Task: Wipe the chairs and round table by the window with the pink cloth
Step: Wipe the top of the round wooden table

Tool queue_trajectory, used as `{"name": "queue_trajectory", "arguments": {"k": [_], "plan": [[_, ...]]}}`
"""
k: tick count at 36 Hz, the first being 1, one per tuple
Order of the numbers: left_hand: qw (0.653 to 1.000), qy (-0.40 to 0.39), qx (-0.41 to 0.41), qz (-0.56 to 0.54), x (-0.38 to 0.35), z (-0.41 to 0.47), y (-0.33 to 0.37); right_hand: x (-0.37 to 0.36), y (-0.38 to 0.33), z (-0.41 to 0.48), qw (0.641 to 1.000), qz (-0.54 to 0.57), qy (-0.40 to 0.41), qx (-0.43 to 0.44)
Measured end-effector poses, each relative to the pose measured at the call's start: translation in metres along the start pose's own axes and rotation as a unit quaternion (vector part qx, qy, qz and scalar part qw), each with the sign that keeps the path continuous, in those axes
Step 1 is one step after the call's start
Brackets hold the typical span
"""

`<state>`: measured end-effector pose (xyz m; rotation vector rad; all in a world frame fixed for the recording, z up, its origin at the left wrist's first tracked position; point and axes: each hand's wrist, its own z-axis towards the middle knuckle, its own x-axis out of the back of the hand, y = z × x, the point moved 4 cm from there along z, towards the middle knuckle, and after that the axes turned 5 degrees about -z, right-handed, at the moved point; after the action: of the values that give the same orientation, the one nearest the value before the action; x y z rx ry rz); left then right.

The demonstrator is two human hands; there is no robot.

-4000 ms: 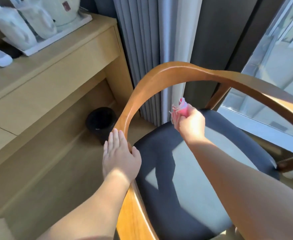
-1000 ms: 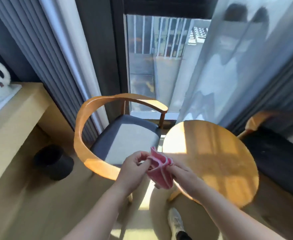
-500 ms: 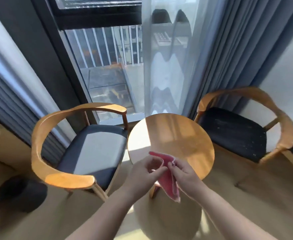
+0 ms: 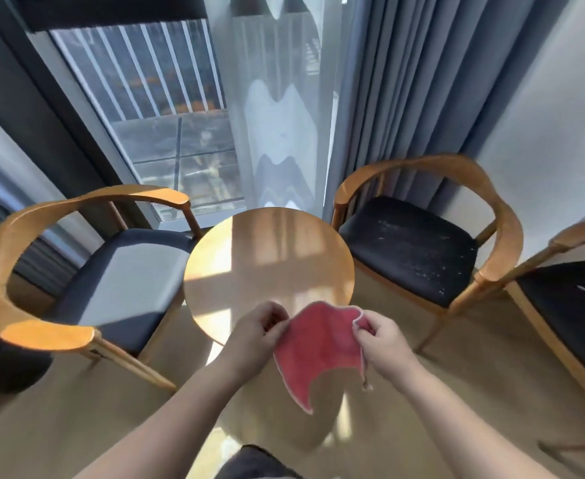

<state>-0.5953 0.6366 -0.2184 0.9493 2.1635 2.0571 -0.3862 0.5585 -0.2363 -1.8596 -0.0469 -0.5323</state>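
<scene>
The pink cloth (image 4: 315,344) hangs spread out in the air just in front of the round wooden table (image 4: 266,261). My left hand (image 4: 254,335) pinches its upper left corner and my right hand (image 4: 382,344) pinches its upper right corner. Left of the table stands a wooden armchair (image 4: 7,236) with a dark seat lit by sun. Right of the table is a second armchair (image 4: 505,223) whose black seat carries pale specks.
A third chair (image 4: 574,305) is cut off at the right edge. Behind the table are the window (image 4: 166,108), a sheer curtain and blue drapes (image 4: 405,98). A dark bin (image 4: 4,364) sits on the floor at far left.
I have turned from the left chair to face the table. The cloth, bunched between both hands a second ago, is now pulled open wide between them.
</scene>
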Motion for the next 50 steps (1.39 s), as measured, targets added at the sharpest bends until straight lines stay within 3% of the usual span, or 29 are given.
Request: {"name": "queue_trajectory", "arguments": {"k": [11,24,32,37,41,47,50], "plan": [[0.997,-0.035,0.039,0.055,-0.030,0.057,-0.018,0.047,0.026,0.069,0.993,-0.107,-0.032,-0.040],[0.993,0.002,0.107,0.045,-0.037,0.151,-0.052,0.043,0.025,0.178,0.976,-0.201,-0.059,-0.058],[0.984,0.012,0.167,0.054,-0.046,0.167,-0.067,0.041,0.048,0.221,0.957,-0.239,-0.149,-0.066],[0.976,0.057,0.205,0.057,-0.059,0.175,-0.073,0.040,0.061,0.260,0.946,-0.246,-0.208,-0.043],[0.963,0.122,0.231,0.065,-0.065,0.209,-0.086,0.018,0.067,0.321,0.947,-0.254,-0.196,-0.019],[0.934,0.163,0.306,0.086,-0.089,0.222,-0.133,-0.022,0.098,0.361,0.915,-0.354,-0.187,-0.052],[0.925,0.149,0.335,0.102,-0.101,0.207,-0.157,-0.040,0.131,0.341,0.916,-0.335,-0.192,-0.107]]}}
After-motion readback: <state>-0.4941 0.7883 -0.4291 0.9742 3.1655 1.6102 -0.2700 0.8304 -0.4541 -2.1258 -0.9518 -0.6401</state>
